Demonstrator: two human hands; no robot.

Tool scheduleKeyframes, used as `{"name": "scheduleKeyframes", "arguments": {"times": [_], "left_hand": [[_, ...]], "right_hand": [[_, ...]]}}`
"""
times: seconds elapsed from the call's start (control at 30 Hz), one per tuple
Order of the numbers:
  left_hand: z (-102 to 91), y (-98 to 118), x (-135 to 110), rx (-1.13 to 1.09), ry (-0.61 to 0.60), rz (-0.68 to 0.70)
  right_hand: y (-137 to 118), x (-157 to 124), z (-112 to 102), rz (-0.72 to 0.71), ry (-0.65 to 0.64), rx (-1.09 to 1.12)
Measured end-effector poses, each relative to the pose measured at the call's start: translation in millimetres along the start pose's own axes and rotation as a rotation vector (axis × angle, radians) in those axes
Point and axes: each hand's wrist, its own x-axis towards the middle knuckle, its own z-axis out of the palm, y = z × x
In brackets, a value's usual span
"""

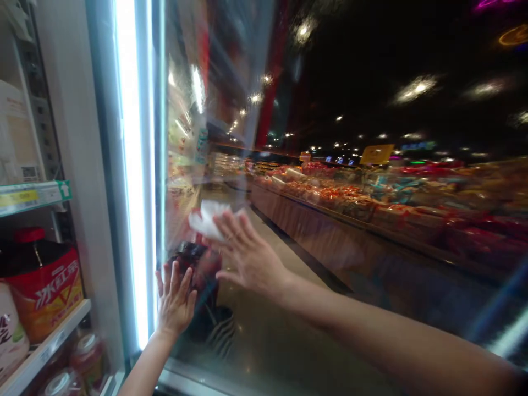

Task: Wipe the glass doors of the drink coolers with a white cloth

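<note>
A pane of glass [313, 335], part of a lit display cooler, stands in front of me. My left hand [175, 305] lies flat on it with fingers spread, close to the bright light strip, and holds nothing. Higher and to the right, my right hand [251, 250] presses a crumpled white tissue [208, 219] to the glass. The tissue sticks out past its fingertips, and the hand is slightly blurred. A dim reflection of a person shows in the glass behind my left hand.
At left, cooler shelves [49, 346] carry a large red-labelled drink bottle [49, 280], a pink bottle [10, 330] and lower jars or bottles [86, 352]. A vertical light strip [134, 165] runs beside the glass. Through the pane a long produce stand [297, 236] borders the aisle floor.
</note>
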Motion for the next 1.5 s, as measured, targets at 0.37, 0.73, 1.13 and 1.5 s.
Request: {"name": "scheduleKeyframes", "arguments": {"times": [0.37, 0.73, 1.13, 1.5], "left_hand": [[-0.6, 18, 17, 0.019, 0.014, -0.020], [5.9, 63, 31, 0.024, -0.001, 0.113], [4.6, 65, 28, -0.007, -0.001, 0.050], [5.3, 88, 16, -0.043, -0.066, 0.016]], "right_hand": [[28, 85, -20, -0.045, 0.004, -0.173], [7, 150, -15, -0.180, -0.114, -0.218], [34, -24, -15, 0.050, 0.119, -0.065], [22, -188, -20, 0.423, 0.104, -0.179]]}}
